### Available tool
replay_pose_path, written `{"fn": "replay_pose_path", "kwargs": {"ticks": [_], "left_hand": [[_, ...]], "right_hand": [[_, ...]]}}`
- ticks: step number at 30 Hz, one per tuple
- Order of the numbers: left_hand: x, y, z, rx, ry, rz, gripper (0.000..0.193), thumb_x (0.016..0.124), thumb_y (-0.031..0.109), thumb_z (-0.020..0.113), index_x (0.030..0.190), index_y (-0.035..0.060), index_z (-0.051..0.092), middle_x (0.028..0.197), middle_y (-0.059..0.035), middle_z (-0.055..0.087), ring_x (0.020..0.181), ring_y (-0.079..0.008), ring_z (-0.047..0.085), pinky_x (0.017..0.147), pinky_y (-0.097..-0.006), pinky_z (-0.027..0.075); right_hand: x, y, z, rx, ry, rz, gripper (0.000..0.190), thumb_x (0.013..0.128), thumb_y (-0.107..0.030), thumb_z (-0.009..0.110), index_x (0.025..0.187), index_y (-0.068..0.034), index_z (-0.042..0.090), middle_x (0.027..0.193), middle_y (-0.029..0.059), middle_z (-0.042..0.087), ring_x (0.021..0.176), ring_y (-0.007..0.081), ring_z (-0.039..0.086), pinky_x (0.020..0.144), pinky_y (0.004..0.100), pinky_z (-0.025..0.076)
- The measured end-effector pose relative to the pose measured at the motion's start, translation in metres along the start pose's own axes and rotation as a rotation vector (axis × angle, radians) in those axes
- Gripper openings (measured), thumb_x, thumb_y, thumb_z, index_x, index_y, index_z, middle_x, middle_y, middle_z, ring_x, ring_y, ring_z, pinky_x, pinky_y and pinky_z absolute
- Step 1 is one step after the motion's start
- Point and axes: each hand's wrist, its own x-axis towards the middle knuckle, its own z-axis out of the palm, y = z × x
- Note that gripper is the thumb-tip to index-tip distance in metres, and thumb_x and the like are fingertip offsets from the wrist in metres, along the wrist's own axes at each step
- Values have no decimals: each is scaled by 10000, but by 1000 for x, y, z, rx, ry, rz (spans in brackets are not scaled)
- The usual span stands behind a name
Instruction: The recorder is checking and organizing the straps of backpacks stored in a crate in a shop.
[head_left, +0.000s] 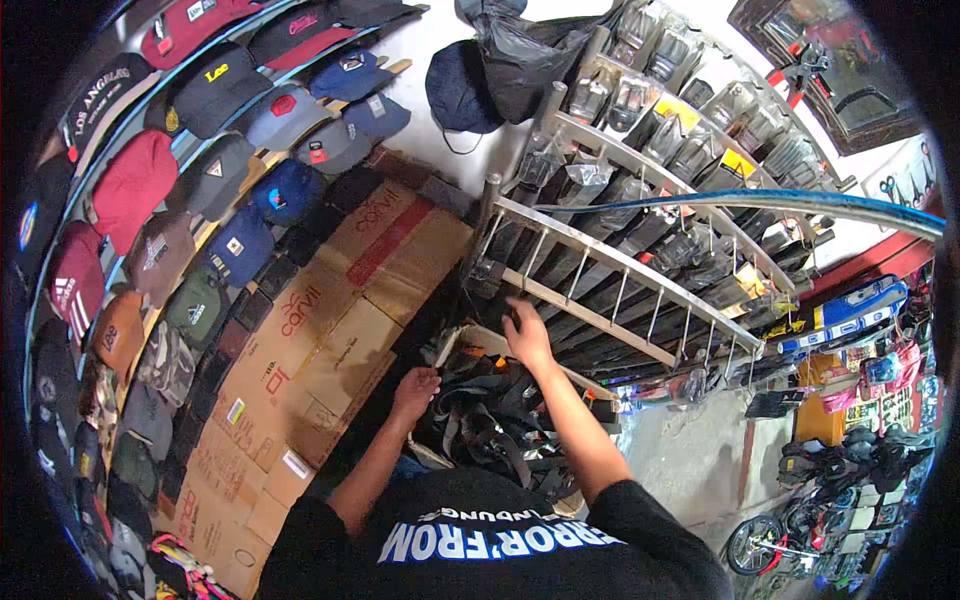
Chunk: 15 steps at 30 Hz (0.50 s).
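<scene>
Below me stands an open cardboard box (448, 346) with a tangle of black belts or straps (480, 427) and some plastic wrapping inside. My left hand (416, 394) is at the box's left rim, its fingers curled; whether anything is in them cannot be made out. Beyond the box, my right hand (529, 336) reaches toward the lower left of a metal hanging rack (622, 262). Its thumb and fingers are apart, with nothing visible between them. Dark belts (592, 311) hang from the rack, many with buckle ends in clear plastic.
Rows of caps (217, 90) line the sloping display at left, above flattened cardboard (300, 360). A blue hose-like strip (750, 199) crosses before the rack. A black plastic bag (517, 67) hangs at the top. Grey floor (675, 457) and a motorcycle (772, 540) lie to the right.
</scene>
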Motion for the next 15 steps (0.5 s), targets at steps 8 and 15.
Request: {"fn": "replay_pose_path", "kwargs": {"ticks": [8, 15], "left_hand": [[-53, 5, -23, -15, 59, 46, 289, 985, 262, 656, 1215, 100, 588, 1105, -59, 686, 999, -170, 652, 875, -350, 504], [-65, -8, -44, 32, 98, 144, 251, 991, 234, 643, 1195, 93, 607, 1100, -54, 697, 973, -171, 653, 875, -366, 501]], "right_hand": [[66, 9, 39, -273, -125, 60, 594, 873, -87, 617, 1423, 61, 446, 1476, 311, 432, 1374, 453, 413, 1163, 441, 349], [59, 21, 42, -236, -83, -1, 611, 853, -20, 589, 1446, 18, 444, 1497, 302, 406, 1380, 459, 400, 1167, 438, 348]]}}
